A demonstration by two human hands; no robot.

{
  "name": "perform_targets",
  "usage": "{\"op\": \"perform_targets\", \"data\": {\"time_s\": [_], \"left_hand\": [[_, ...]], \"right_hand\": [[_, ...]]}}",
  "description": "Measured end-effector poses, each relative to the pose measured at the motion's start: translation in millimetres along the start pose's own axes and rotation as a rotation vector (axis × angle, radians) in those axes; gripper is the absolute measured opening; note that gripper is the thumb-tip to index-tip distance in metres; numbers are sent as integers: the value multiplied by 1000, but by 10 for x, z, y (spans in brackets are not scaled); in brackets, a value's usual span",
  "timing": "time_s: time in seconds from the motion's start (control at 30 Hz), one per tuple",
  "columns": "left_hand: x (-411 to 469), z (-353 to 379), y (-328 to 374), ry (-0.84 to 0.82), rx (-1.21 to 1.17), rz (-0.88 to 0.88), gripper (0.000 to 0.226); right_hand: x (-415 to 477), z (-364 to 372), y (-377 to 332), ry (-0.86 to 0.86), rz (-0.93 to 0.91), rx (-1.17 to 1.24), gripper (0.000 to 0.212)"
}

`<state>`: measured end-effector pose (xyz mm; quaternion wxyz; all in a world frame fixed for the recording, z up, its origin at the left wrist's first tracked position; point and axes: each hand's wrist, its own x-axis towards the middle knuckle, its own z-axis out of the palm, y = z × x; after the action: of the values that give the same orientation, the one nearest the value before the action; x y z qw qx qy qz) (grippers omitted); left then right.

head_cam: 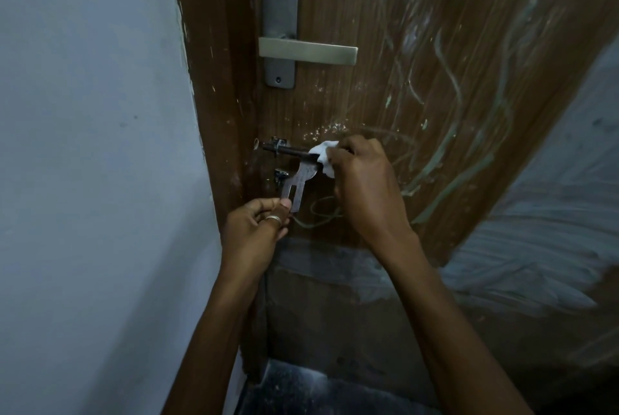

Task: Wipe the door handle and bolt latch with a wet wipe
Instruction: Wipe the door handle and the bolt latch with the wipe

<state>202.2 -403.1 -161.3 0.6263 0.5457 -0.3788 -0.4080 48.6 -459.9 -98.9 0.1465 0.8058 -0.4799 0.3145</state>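
I am looking at a brown wooden door (385,46) that is filling the upper centre and right of the frame, its face streaked with pale scribbles and scratches, while a grey-blue wall (90,146) is taking up the whole left side. Along the bottom of the frame a dark floor (301,391) is showing between my forearms. In the upper centre the door handle (306,51) is sitting level on its long metal backplate (280,29), its lever pointing toward the right, and nothing is touching it. Below it, just left of the frame's centre, the bolt latch (284,150) is lying horizontally across the door edge, its flat slotted hasp (296,185) hanging down and tilted toward the lower left. My right hand (363,183) is closing around the white wet wipe (324,156), bunching it and pressing it against the right end of the bolt's rod. My left hand (258,223), lower and to the left, is pinching the bottom end of the hasp between thumb and fingers. A silver ring (273,219) is sitting on one finger of that hand.
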Motion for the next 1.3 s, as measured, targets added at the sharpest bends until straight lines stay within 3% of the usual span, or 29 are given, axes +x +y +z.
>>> {"op": "perform_targets", "data": {"time_s": [0.23, 0.33, 0.53, 0.77, 0.97, 1.13, 1.3], "left_hand": [[7, 11, -16, 7, 3, 11, 13], [14, 10, -19, 12, -8, 11, 17], [4, 11, -45, 13, -11, 10, 16], [-38, 25, -3, 26, 34, 46, 14], [-43, -3, -6, 21, 56, 79, 13], [-19, -3, -26, 36, 44, 47, 12], [3, 10, -33, 27, 34, 24, 13]], "right_hand": [[-189, -227, 190, -35, 80, -123, 22], [-190, -362, 229, 23, 126, -40, 17], [11, -221, 69, 66, 28, 57, 24], [-98, -51, 109, 7, 17, -23, 36], [-199, -340, 306, 37, 130, -64, 23], [34, -186, 55, -3, -55, 36, 36], [-47, -17, 138, -21, -34, 2, 37]]}}
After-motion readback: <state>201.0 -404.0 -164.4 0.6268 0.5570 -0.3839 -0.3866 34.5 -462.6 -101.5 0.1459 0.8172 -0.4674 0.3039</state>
